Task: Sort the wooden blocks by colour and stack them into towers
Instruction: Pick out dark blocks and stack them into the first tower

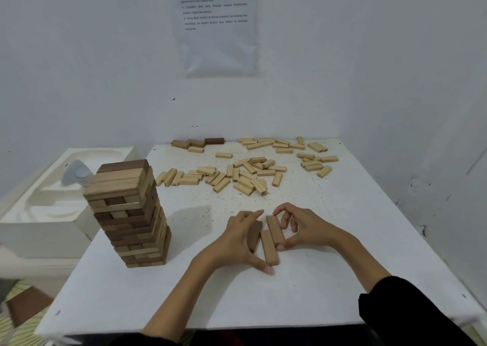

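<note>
Squaring three brown blocks (269, 247) side by side near the table's (263, 306) front edge, centre; probably the base layer of a new tower. Left hand (237, 240) curls round the left block (254, 236). Right hand (308, 229) pinches the right block (275, 229) end to end. One tower (131, 214) stands at the left edge. Light blocks (245, 173) lie scattered toward the far edge: dozens, uncounted.

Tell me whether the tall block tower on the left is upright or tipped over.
Upright. The tower stands whole on the table, base flat, upper layers slightly twisted against the lower ones but none fallen.
</note>
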`<move>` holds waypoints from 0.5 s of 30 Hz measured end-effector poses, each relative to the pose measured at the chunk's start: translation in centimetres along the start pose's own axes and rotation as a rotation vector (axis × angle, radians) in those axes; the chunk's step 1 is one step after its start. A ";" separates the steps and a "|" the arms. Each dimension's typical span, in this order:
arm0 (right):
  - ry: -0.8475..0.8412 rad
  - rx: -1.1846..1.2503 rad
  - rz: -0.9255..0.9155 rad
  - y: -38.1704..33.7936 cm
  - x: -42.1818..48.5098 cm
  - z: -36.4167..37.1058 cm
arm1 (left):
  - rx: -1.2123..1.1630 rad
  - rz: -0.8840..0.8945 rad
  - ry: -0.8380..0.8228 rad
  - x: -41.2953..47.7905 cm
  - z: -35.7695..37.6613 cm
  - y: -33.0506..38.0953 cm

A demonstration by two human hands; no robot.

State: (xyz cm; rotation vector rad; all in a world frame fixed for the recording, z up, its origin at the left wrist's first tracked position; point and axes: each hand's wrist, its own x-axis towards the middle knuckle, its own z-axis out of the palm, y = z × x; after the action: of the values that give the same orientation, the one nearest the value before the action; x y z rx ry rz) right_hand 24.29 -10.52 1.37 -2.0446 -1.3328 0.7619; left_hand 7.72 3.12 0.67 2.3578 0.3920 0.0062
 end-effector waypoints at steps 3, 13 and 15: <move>-0.006 0.004 0.004 0.0 0.1 0.0 | 0.050 0.000 -0.007 -0.1 0.5 0.2; -0.015 0.012 0.014 0.1 0.3 0.0 | -0.001 -0.045 0.135 1.4 0.1 -1.1; 0.001 -0.017 0.013 -0.1 0.3 0.1 | -0.026 -0.053 0.117 1.4 -0.2 -1.2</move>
State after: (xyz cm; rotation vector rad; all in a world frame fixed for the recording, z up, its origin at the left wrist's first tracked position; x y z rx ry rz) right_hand 24.24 -10.21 1.28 -2.0686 -1.3319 0.7576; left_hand 8.68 4.46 -0.16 2.3275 0.5084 0.1232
